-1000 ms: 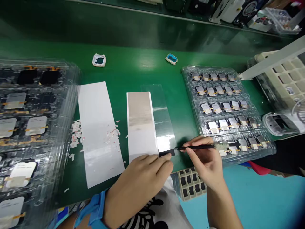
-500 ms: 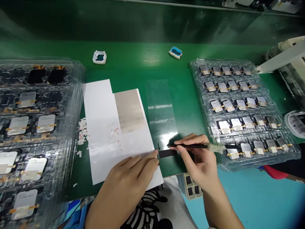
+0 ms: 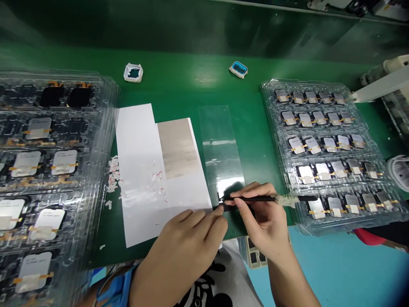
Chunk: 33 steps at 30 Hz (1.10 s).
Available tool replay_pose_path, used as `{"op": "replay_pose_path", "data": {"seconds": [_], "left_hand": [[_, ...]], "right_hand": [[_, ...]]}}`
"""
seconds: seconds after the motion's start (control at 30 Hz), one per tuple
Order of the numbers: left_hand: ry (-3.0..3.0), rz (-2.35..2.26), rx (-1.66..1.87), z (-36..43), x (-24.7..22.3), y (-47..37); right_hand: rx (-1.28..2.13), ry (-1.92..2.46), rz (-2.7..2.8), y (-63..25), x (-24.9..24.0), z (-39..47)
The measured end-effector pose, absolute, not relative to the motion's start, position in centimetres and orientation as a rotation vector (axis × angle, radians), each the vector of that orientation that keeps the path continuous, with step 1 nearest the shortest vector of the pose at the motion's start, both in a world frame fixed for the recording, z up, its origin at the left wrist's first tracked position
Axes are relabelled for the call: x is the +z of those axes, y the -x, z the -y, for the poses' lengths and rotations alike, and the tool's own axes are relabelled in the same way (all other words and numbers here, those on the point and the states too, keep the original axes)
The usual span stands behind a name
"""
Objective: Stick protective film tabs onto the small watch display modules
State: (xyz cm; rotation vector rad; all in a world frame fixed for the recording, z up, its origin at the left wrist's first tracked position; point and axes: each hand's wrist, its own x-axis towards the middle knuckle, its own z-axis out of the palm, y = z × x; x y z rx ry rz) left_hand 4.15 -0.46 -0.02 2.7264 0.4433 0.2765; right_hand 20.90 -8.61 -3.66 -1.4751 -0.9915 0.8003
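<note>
My right hand (image 3: 266, 213) pinches a slim black pen-shaped tool (image 3: 260, 198) with pale tape wrapped near its back end. Its tip meets a small black strip (image 3: 228, 208) at the near end of a clear plastic film (image 3: 220, 136). My left hand (image 3: 191, 243) lies over the near edge of the white paper (image 3: 137, 170), its index fingertip on the black strip beside the tool's tip. The thumb of that hand is hidden. A grey-beige sheet (image 3: 179, 147) rests on the paper, with tiny red and white scraps to its left.
Clear trays of screen modules stand at the left (image 3: 105, 128) and at the right (image 3: 275, 128). Two small watch-case-like parts, one white (image 3: 133, 73) and one with blue film (image 3: 239, 69), lie at the back. White scraps (image 3: 113, 175) are heaped beside the left tray.
My left hand has moved right, from the paper's edge onto the black strip. The tool's tip has shifted slightly left and down to the strip. The view has shifted a little.
</note>
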Motion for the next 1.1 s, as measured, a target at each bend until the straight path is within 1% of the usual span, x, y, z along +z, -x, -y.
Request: {"op": "replay_pose_path", "data": {"seconds": [0.37,0.53,0.63,0.73,0.93,1.1], "left_hand": [[-2.647,-0.474,0.256,0.6,-0.2,-4.3],[-2.298,-0.689,0.33,0.0,-0.8,-4.4],[-2.021,-0.827,0.446,-0.6,-1.1,-4.4],[-1.844,-0.861,0.525,-1.1,-0.8,-4.2],[-1.886,-0.844,0.673,-1.4,-0.2,-3.5],[-1.961,-0.815,0.665,-1.7,-0.5,-3.2]], "right_hand": [[0.794,1.501,0.932,-20.8,-3.9,8.5],[0.788,1.447,0.78,-21.2,-3.6,8.1],[0.725,1.403,0.72,-21.4,-3.2,8.1],[0.644,1.348,0.699,-20.6,-2.1,7.8],[0.527,1.163,0.819,-16.4,0.6,6.0],[0.551,1.135,0.83,-15.0,0.5,4.8]]}}
